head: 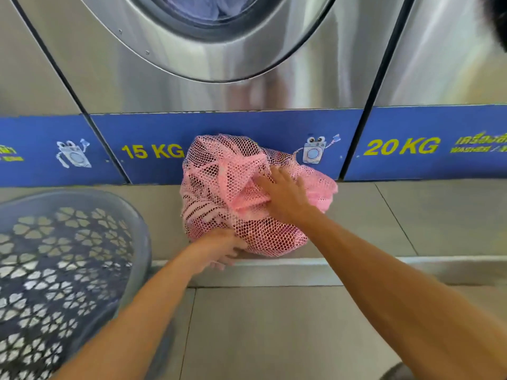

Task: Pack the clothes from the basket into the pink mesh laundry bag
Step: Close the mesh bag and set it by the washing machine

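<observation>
Bag (219, 187) is full, basket (137, 215) left of it looks empty. Left hand (219, 249) grips its bottom; right hand (285, 196), fingers (267, 182) open, should pinch the top shut.

The pink mesh laundry bag (241, 198), bulging with clothes, sits on the raised tiled step (384, 215) against the blue "15 KG" panel (153, 149) of a steel washing machine (219, 64). The right hand (285, 196), fingers spread, presses flat on the bag's top at about 2 o'clock. The left hand (219, 250) grips the bag's lower edge at 7 o'clock. A grey perforated laundry basket (63, 259) stands at 8 o'clock of the bag, near it.
</observation>
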A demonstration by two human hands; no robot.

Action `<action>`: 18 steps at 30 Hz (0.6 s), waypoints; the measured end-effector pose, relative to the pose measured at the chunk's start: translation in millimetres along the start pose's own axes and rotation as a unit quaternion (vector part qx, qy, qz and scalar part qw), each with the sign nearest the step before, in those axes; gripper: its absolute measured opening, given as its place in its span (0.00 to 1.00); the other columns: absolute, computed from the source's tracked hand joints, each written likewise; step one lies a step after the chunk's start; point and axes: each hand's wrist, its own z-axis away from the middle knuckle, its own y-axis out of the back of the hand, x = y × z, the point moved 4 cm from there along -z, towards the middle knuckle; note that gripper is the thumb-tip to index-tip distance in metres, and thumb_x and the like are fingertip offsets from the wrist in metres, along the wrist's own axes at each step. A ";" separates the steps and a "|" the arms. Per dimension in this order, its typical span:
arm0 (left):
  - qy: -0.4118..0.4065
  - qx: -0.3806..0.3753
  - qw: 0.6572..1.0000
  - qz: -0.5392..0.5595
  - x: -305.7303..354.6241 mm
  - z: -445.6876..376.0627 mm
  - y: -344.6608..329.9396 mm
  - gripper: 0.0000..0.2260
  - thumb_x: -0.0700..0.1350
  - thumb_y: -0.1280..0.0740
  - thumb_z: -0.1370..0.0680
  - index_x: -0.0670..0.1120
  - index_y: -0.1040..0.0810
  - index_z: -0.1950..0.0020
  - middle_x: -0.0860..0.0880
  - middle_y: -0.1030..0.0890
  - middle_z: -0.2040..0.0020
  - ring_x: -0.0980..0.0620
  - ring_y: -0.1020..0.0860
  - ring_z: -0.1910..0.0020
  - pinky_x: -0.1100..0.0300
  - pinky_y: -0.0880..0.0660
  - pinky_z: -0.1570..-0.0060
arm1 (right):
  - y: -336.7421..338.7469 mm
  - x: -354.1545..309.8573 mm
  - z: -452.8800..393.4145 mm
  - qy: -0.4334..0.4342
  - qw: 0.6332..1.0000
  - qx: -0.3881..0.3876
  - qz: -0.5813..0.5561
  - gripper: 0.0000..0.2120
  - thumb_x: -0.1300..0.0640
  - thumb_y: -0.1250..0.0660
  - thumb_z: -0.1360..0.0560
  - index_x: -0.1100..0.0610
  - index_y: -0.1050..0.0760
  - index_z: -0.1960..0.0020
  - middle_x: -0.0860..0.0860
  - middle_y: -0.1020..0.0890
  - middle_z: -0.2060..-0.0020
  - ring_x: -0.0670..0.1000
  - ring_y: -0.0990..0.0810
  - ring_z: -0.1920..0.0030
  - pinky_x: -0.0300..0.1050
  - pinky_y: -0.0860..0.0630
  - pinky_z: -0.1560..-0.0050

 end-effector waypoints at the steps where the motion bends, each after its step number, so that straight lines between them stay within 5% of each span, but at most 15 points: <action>1: 0.010 0.007 0.998 -0.062 0.6 4.6 6.6 0.09 0.48 0.32 0.22 0.50 0.26 0.43 0.46 0.20 0.43 0.45 0.18 0.45 0.51 0.22 0.45 | 4.3 0.2 4.4 0.005 1.000 0.011 0.004 0.36 0.54 0.30 0.25 0.39 0.43 0.23 0.56 0.48 0.19 0.61 0.52 0.19 0.74 0.53 0.26; 6: -0.059 0.132 0.946 -0.290 42.5 17.0 49.2 0.13 0.49 0.34 0.31 0.44 0.17 0.51 0.44 0.16 0.52 0.45 0.18 0.53 0.55 0.20 0.54 | 30.5 4.3 41.7 0.007 0.998 0.065 -0.017 0.31 0.35 0.37 0.25 0.35 0.42 0.24 0.54 0.54 0.18 0.62 0.57 0.19 0.78 0.56 0.28; 9: -0.160 0.278 0.868 -0.379 67.8 30.9 52.2 0.15 0.44 0.31 0.31 0.48 0.17 0.45 0.43 0.18 0.46 0.42 0.22 0.44 0.49 0.21 0.46 | 29.0 9.0 63.1 -0.031 0.999 0.023 -0.038 0.46 0.22 0.36 0.36 0.30 0.51 0.23 0.54 0.66 0.19 0.66 0.65 0.21 0.81 0.59 0.32; 13: -0.244 0.307 0.804 -0.446 75.5 36.6 37.1 0.43 0.46 0.24 0.33 0.59 0.42 0.23 0.41 0.44 0.25 0.36 0.45 0.26 0.38 0.34 0.33 | 17.1 10.1 67.9 -0.081 0.995 -0.022 -0.050 0.63 0.23 0.28 0.45 0.30 0.64 0.23 0.54 0.75 0.24 0.69 0.72 0.24 0.84 0.57 0.34; 16: -0.213 0.248 0.805 -0.495 62.7 10.8 29.4 0.55 0.52 0.21 0.35 0.65 0.58 0.23 0.46 0.68 0.22 0.33 0.65 0.24 0.27 0.53 0.30 | -0.2 8.6 75.3 -0.150 0.978 -0.094 -0.113 0.67 0.28 0.23 0.44 0.32 0.69 0.24 0.55 0.79 0.26 0.71 0.74 0.26 0.83 0.53 0.32; 18: -0.195 0.225 0.808 -0.509 51.2 -10.3 29.5 0.58 0.56 0.21 0.35 0.65 0.65 0.24 0.46 0.75 0.24 0.34 0.70 0.25 0.25 0.56 0.32 | -14.8 5.1 77.2 -0.180 0.966 -0.103 -0.157 0.66 0.32 0.22 0.42 0.32 0.69 0.24 0.54 0.78 0.26 0.72 0.71 0.25 0.80 0.47 0.31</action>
